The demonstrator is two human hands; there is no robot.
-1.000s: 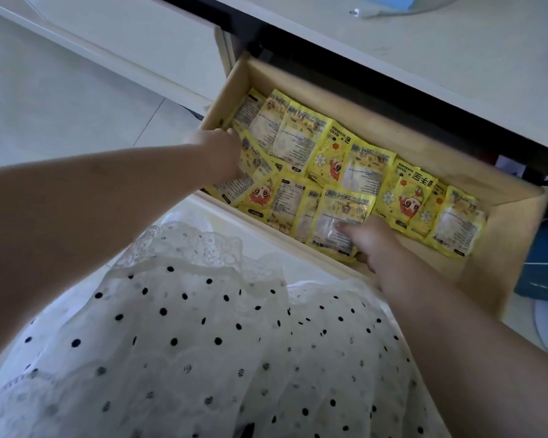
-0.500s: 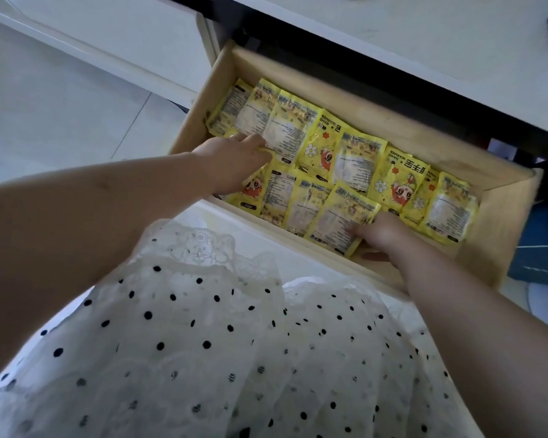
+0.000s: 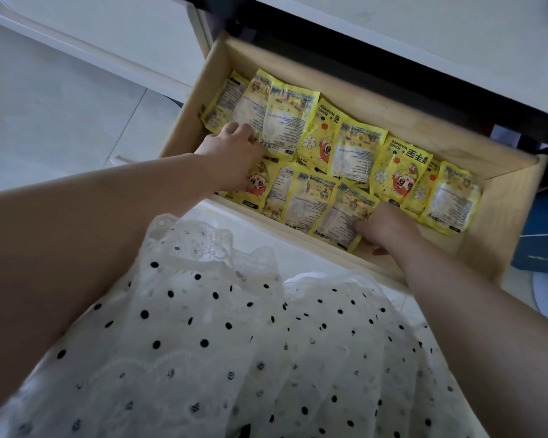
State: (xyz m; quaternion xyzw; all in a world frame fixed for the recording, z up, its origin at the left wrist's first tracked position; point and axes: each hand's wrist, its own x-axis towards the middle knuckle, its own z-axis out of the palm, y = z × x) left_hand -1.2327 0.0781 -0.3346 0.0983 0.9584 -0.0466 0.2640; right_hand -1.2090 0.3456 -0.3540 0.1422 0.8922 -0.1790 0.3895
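Observation:
An open wooden drawer [image 3: 393, 101] holds several yellow hand-warmer packets [image 3: 402, 172] laid in two overlapping rows. My left hand [image 3: 231, 159] reaches into the left end. Its bent fingers rest on the lower edges of the back-row packets [image 3: 285, 121], and its palm covers a front-row packet. At the drawer's near right, my right hand [image 3: 385, 230] pinches a front-row packet [image 3: 337, 216], with fingers on top and thumb under its near edge. The packets under both hands are partly hidden.
A white desk top [image 3: 424, 33] overhangs the drawer's back. A white cabinet [image 3: 114, 36] and pale tiled floor [image 3: 45, 121] lie to the left. Something dark blue [image 3: 543, 241] sits to the right of the drawer. My white polka-dot dress [image 3: 234, 343] fills the foreground.
My left hand moved from the front-left packets toward the back row. My right hand stayed at the near-right packet and its fingers closed on it.

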